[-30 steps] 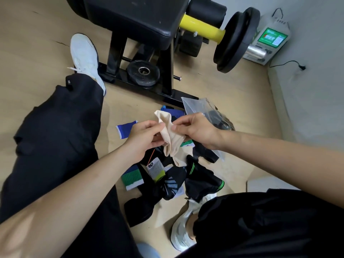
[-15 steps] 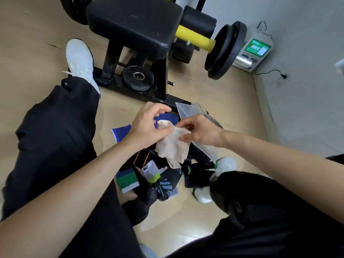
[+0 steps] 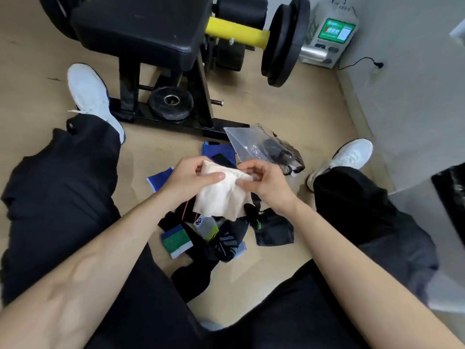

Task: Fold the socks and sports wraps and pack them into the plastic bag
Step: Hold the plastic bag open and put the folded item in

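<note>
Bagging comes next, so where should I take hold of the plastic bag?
Probably pinch the plastic bag at its clear, empty far-left corner, coming from the left. Dark contents fill its right end, while that corner lies uncovered near the floor; I cannot tell where its mouth is.

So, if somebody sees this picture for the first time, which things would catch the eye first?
At the centre, the left hand and the right hand both grip a cream fabric sock above a pile of dark socks and wraps on the floor. Just beyond them lies a clear plastic bag with dark items inside, and a black padded gym bench with a yellow bar fills the top.
</note>
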Demonstrator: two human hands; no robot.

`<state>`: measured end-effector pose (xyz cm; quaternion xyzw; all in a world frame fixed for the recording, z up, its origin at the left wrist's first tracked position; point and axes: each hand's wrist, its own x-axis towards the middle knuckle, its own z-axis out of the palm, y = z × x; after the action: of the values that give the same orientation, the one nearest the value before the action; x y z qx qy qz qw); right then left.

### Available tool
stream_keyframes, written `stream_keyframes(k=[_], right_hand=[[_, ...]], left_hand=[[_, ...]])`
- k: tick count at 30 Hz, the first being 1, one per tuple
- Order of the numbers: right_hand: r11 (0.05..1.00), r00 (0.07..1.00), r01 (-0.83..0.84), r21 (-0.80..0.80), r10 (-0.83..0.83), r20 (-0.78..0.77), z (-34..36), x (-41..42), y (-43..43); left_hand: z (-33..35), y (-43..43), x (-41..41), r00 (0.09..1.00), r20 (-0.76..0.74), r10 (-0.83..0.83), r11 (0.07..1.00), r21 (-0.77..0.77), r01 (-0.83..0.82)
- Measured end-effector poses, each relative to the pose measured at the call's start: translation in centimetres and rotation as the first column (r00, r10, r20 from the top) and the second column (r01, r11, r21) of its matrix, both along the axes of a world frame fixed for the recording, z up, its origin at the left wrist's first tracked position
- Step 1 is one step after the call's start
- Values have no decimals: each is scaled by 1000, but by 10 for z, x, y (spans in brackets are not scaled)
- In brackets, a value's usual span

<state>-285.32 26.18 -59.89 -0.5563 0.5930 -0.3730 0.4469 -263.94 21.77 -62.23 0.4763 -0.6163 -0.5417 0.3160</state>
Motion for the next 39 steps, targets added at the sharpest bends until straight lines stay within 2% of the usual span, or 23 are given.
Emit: stream_keyframes(k=[3, 5, 12, 15, 17, 20, 23, 26, 29, 31, 33, 36, 39], right_hand=[[999, 999, 37, -10, -37, 38, -16, 7, 8], [993, 988, 118, -6, -117, 98, -27, 5, 19], [945, 905, 317, 77, -326, 273, -62, 0, 59], [928, 879, 362, 83, -370, 299, -66, -6, 64], [941, 892, 325, 91, -337, 300, -66, -10, 69], [974, 937, 218, 67, -228, 266, -65, -12, 76], [991, 988, 122, -48, -116, 102, -66, -12, 79], [999, 999, 43, -15, -43, -28, -66, -13, 76], [997, 994, 73, 22, -71, -86, -67, -16, 72], [988, 990, 140, 67, -139, -29, -69, -18, 68], [969, 970, 193, 152, -212, 122, -68, -17, 66], [933, 878, 206, 296, -310, 364, -71, -15, 66], [881, 777, 182, 437, -401, 485, -73, -12, 66]], left_hand=[[-7, 6, -6, 998, -36, 50, 997, 63, -48], [-13, 13, -10, 998, -42, 57, 994, 91, -53], [-28, 34, -14, 985, 103, -139, 969, 220, 114], [-37, 43, -12, 991, 118, -60, 980, 195, 36], [-42, 45, -12, 994, 108, 21, 986, 165, -39], [-52, 47, -11, 988, 131, 87, 985, 139, -105], [-58, 49, -12, 980, 177, 96, 991, 73, -110], [-56, 46, -13, 977, 188, 99, 995, 9, -102], [-49, 43, -13, 986, 163, 28, 999, -21, -25], [-46, 44, -14, 984, 174, -40, 997, -56, 50], [-45, 47, -15, 974, 199, -104, 985, -116, 129], [-51, 52, -15, 944, 255, -211, 945, -194, 264], [-62, 56, -13, 888, 370, -272, 889, -257, 379]])
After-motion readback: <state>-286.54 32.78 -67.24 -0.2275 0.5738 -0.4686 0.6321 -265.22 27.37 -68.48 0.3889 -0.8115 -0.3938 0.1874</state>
